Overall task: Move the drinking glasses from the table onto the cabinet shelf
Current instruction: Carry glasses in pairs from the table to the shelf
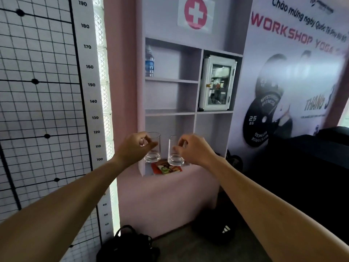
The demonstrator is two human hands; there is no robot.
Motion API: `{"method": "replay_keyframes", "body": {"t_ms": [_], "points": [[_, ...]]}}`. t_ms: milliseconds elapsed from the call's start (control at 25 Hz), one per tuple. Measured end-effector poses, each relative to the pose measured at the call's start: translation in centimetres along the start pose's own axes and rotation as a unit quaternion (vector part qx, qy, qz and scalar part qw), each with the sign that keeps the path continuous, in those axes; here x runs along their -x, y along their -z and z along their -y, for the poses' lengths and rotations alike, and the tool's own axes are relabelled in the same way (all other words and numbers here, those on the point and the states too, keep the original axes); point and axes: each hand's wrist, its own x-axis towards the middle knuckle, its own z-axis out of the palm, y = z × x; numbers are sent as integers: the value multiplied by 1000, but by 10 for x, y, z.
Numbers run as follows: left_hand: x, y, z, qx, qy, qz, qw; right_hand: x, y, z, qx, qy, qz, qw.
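Observation:
Two clear, empty drinking glasses stand upright side by side in the lowest left compartment of the lilac cabinet (196,129). My left hand (135,148) grips the left glass (154,155) from its left side, thumb across the front. My right hand (194,149) holds the right glass (174,157) from its right side, thumb and fingers on its wall. The glasses' thick bases are level with the bottom shelf, just above a red printed packet (167,168). I cannot tell whether the bases touch the shelf.
A water bottle (149,61) stands on the top left shelf. A metal-framed glass-door box (217,84) fills the upper right compartment. The two middle left shelves hold nothing. Black bags (130,246) lie on the floor below, and a dark surface (302,167) is at the right.

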Motion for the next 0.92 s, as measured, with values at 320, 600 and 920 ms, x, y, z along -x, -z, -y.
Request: {"method": "replay_keyframes", "body": {"t_ms": [320,600,920], "points": [[-122,-53,62,-27,21,0,999,-135,-39,-66,-13,13,19,1000],[-273,-55,108,-64,-15,-51,997,-295,-38,-89,-18,15,-48,999],[-386,-73,148,-92,-33,-65,993,-429,-53,-114,-45,10,-79,996]]}}
